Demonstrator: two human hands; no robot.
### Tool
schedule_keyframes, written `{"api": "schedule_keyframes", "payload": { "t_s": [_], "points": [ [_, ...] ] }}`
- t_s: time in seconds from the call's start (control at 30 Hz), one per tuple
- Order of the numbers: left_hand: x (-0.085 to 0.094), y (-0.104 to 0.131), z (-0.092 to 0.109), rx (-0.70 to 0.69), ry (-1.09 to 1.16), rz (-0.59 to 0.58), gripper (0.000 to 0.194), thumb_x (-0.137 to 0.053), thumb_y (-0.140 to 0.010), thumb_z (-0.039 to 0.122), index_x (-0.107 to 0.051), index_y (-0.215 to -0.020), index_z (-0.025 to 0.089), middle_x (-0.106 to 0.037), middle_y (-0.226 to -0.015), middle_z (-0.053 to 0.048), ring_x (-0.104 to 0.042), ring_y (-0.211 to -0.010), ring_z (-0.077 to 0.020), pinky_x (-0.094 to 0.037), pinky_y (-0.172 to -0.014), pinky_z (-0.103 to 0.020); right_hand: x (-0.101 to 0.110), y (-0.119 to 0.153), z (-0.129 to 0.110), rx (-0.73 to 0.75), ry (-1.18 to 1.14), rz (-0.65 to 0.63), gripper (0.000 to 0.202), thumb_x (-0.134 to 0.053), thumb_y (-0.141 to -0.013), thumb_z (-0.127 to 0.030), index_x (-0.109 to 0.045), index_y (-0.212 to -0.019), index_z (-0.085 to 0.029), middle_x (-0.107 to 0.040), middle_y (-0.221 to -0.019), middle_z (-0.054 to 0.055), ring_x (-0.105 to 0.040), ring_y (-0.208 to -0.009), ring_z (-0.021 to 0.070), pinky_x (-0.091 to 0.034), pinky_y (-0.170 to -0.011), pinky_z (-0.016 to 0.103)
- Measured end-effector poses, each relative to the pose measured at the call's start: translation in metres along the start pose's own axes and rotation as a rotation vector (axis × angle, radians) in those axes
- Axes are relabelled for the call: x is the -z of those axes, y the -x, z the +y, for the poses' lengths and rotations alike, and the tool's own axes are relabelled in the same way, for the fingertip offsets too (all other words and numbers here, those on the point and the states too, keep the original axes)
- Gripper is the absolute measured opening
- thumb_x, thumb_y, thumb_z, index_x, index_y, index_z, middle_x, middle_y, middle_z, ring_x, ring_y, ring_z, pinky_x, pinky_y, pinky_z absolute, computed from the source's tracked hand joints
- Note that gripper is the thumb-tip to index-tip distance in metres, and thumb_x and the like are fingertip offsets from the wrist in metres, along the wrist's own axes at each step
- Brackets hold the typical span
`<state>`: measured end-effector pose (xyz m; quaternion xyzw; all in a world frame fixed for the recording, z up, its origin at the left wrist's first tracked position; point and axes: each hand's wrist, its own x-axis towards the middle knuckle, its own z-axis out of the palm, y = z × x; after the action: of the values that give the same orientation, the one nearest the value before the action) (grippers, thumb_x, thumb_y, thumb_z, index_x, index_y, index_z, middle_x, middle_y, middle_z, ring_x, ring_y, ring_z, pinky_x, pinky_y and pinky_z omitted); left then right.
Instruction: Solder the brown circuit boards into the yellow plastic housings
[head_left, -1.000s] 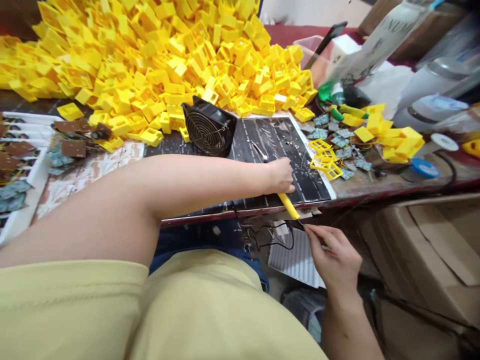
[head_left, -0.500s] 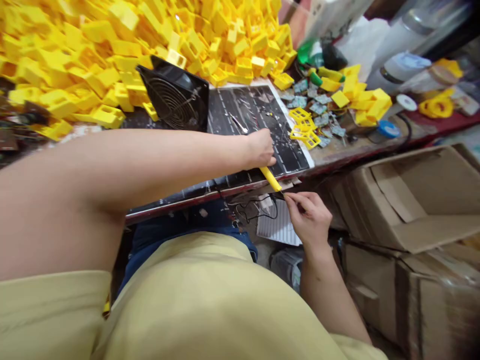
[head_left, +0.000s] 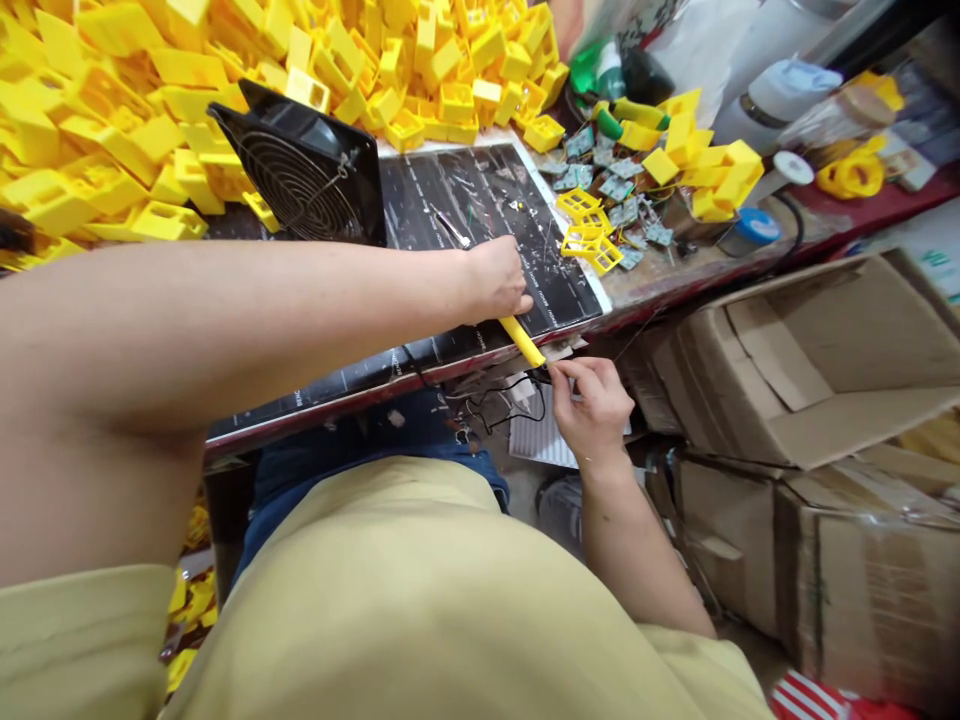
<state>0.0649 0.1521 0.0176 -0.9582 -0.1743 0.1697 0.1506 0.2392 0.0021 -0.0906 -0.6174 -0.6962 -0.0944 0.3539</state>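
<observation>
My left hand [head_left: 499,278] is closed over the edge of the black work mat [head_left: 555,290], gripping what looks like a soldering iron. Its yellow handle [head_left: 523,342] points down and right past the table edge. A thin metal shaft [head_left: 450,229] shows beyond the hand, pointing toward the fan. Just below the handle's end, my right hand [head_left: 592,405] is pinched on a thin dark piece, seemingly the iron's cord, mostly hidden by the fingers. A black fan [head_left: 311,170] stands tilted beside my left forearm.
Yellow plastic housings [head_left: 187,100] are heaped across the back. Small circuit boards [head_left: 622,195] and yellow frames [head_left: 589,232] lie right of the mat. A solder spool [head_left: 793,168] and blue-lidded jar [head_left: 754,232] stand farther right. Cardboard boxes [head_left: 795,390] sit below the table.
The whole view has shifted, so the table and both hands appear slightly farther left and higher. Both hands keep their hold, the right fingers still at the handle's lower end.
</observation>
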Motion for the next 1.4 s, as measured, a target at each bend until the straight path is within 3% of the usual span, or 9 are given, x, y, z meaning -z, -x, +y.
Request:
{"api": "schedule_keyframes", "payload": {
  "t_s": [0.17, 0.43, 0.67, 1.03, 1.27, 1.4],
  "points": [
    [0.007, 0.003, 0.002, -0.029, -0.075, -0.085, 0.048, -0.053, -0.084, 0.007, -0.062, -0.128, 0.021, -0.074, -0.099, -0.01, -0.067, -0.099, -0.0285, -0.04, -0.087, -0.036, 0.01, -0.003, 0.0, 0.036, -0.013, -0.076, 0.024, -0.06, -0.098, -0.041, -0.073, -0.106, -0.024, -0.069, -0.091, 0.005, -0.066, -0.081, 0.0147, -0.054, -0.07, 0.026],
    [0.009, 0.003, 0.001, -0.025, -0.11, -0.106, 0.05, -0.052, -0.08, 0.007, -0.059, -0.127, 0.023, -0.071, -0.093, -0.007, -0.065, -0.1, -0.0274, -0.04, -0.089, -0.036, 0.021, -0.006, -0.004, 0.101, 0.052, -0.131, 0.017, -0.059, -0.099, -0.032, -0.073, -0.096, -0.023, -0.07, -0.089, 0.004, -0.067, -0.082, 0.0146, -0.052, -0.073, 0.026],
    [0.008, 0.003, 0.001, 0.016, 0.04, -0.047, 0.042, -0.056, -0.077, 0.004, -0.066, -0.113, 0.023, -0.07, -0.085, -0.007, -0.065, -0.093, -0.0274, -0.04, -0.087, -0.036, 0.018, -0.001, -0.006, 0.122, 0.108, -0.111, 0.018, -0.054, -0.101, -0.029, -0.069, -0.096, -0.021, -0.07, -0.092, 0.006, -0.066, -0.082, 0.0145, -0.051, -0.071, 0.025],
    [0.009, 0.003, -0.002, -0.044, -0.116, -0.111, 0.052, -0.052, -0.084, 0.007, -0.059, -0.133, 0.025, -0.075, -0.098, -0.008, -0.067, -0.099, -0.0268, -0.04, -0.086, -0.036, 0.017, 0.001, -0.005, 0.174, 0.257, -0.091, 0.022, -0.051, -0.099, -0.02, -0.072, -0.106, -0.024, -0.071, -0.097, 0.004, -0.066, -0.085, 0.0136, -0.045, -0.065, 0.023],
    [0.014, 0.005, -0.007, -0.136, -0.158, -0.132, 0.065, -0.045, -0.091, 0.008, -0.041, -0.154, 0.024, -0.076, -0.1, -0.007, -0.065, -0.097, -0.0229, -0.036, -0.1, -0.04, 0.016, -0.006, -0.011, 0.264, 0.308, -0.062, 0.021, -0.052, -0.098, -0.016, -0.072, -0.102, -0.021, -0.072, -0.094, 0.003, -0.065, -0.084, 0.0119, -0.04, -0.062, 0.024],
    [0.016, 0.008, -0.013, -0.161, -0.15, -0.125, 0.072, -0.043, -0.091, 0.004, -0.033, -0.159, 0.025, -0.076, -0.101, -0.008, -0.066, -0.1, -0.0245, -0.039, -0.098, -0.041, 0.017, -0.011, -0.011, 0.273, 0.286, -0.037, 0.014, -0.058, -0.098, -0.02, -0.072, -0.1, -0.022, -0.071, -0.09, 0.001, -0.064, -0.077, 0.0098, -0.039, -0.059, 0.022]
  ]
}}
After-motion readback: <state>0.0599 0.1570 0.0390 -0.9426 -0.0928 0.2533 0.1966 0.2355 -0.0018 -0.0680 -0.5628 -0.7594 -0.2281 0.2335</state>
